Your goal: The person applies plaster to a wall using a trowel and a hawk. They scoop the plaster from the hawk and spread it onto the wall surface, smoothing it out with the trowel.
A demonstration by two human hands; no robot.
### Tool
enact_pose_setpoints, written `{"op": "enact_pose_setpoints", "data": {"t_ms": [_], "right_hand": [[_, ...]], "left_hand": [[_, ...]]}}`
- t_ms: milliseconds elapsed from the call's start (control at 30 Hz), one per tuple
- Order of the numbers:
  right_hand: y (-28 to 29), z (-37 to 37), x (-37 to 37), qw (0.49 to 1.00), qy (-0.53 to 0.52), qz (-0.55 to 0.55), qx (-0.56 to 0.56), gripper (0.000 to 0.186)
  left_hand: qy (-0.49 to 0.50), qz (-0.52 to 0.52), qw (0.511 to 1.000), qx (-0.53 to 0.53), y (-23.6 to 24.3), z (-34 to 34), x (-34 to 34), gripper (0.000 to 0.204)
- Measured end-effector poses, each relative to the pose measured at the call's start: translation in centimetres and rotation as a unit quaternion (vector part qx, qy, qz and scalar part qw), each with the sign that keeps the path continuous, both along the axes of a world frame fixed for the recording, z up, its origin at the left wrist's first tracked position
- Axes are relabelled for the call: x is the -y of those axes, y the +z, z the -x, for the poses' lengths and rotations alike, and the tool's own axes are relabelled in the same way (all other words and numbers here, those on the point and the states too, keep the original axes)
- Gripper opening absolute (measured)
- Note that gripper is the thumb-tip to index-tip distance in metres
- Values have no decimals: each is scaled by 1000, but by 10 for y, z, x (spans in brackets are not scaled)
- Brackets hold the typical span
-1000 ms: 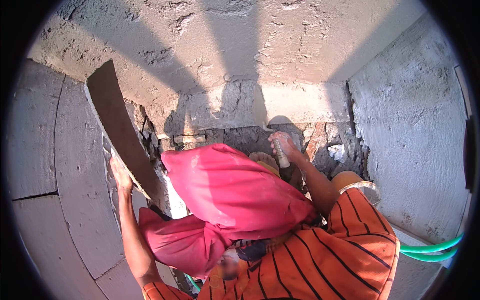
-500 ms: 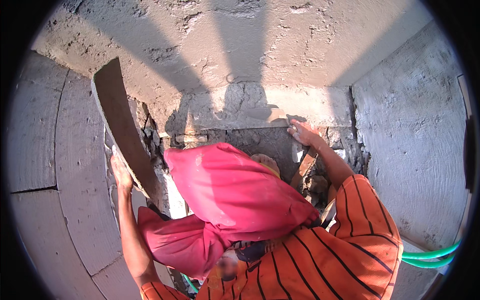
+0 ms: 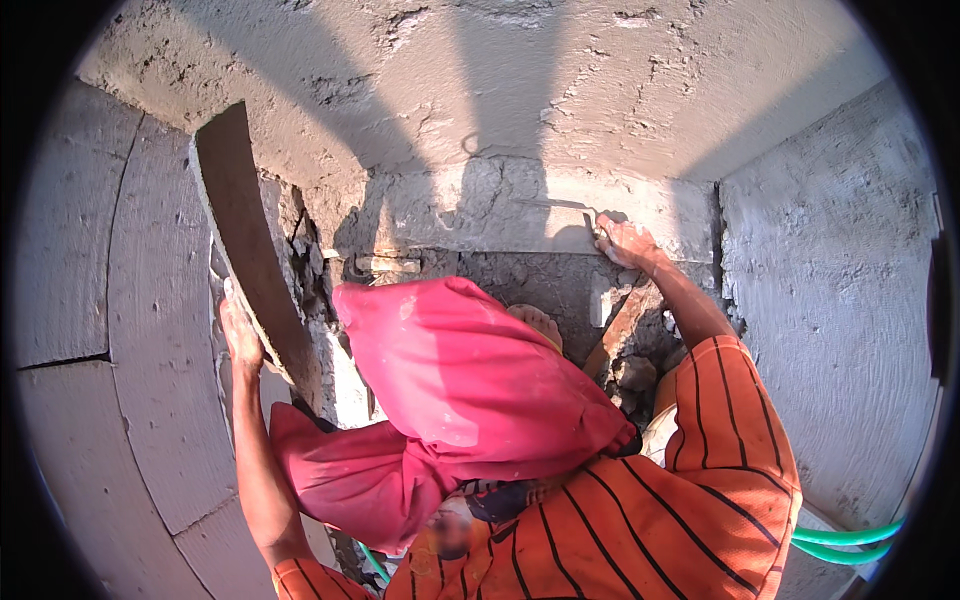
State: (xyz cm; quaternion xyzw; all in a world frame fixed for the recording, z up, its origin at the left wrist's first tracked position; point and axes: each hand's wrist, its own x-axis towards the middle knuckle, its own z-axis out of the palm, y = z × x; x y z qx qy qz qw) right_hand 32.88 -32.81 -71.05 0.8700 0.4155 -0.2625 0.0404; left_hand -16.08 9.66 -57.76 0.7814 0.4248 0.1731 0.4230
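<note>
My right hand (image 3: 628,243) is closed around the handle of a trowel (image 3: 562,204), whose thin blade points left. The blade appears nearly edge-on against the pale mortar ledge (image 3: 650,208) at the foot of the wall, and its shadow falls on the ledge. My left hand (image 3: 240,325) grips the edge of a long, brown, slightly curved board (image 3: 250,210) that stands tilted at the left; some of its fingers are hidden. Between my arms, my knee in pink-red cloth (image 3: 470,370) covers part of the ground.
Ahead rises a rough plastered wall (image 3: 600,110) with shadows across it. Grey slabs (image 3: 160,300) lie at the left, and a grey panel (image 3: 830,300) stands at the right. Broken stones (image 3: 635,372) and a wood strip (image 3: 622,328) lie below my right hand. A green hose (image 3: 845,540) runs at lower right.
My right hand has moved right and slightly up along the ledge with the trowel, whose blade has turned from flat to nearly edge-on. My left hand keeps its hold on the board.
</note>
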Motion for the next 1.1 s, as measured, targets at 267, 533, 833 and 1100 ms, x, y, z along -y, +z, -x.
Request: {"op": "enact_pose_setpoints", "data": {"t_ms": [267, 533, 833, 1100], "right_hand": [[-30, -30, -34, 999, 14, 15, 32, 45], [-25, -47, -70, 1000, -17, 25, 2, 52], [6, -49, -64, 996, -7, -89, 28, 48], [47, -49, -59, 993, -17, -115, 8, 44]], "left_hand": [[61, -50, 996, 31, 24, -31, 37, 62], [50, -80, 995, 33, 20, -26, 37, 61], [30, -46, 997, 56, 21, -23, 33, 59], [46, -115, 992, 18, 22, -26, 35, 62]]}}
